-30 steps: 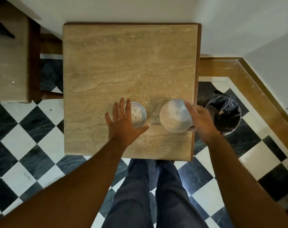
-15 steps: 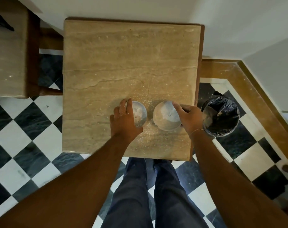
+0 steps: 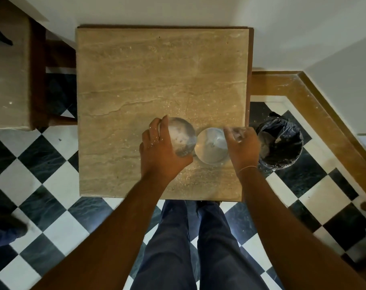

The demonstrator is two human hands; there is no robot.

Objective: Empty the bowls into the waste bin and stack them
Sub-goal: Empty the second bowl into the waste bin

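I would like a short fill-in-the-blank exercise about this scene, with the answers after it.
1. There are ____ clear bowls on the stone table.
2. The left hand grips the left bowl, and the right hand grips the ____ bowl.
3. The waste bin stands on the floor to the ____ of the table.
4. The bin is lined with a ____ bag.

Answers: two; right; right; black
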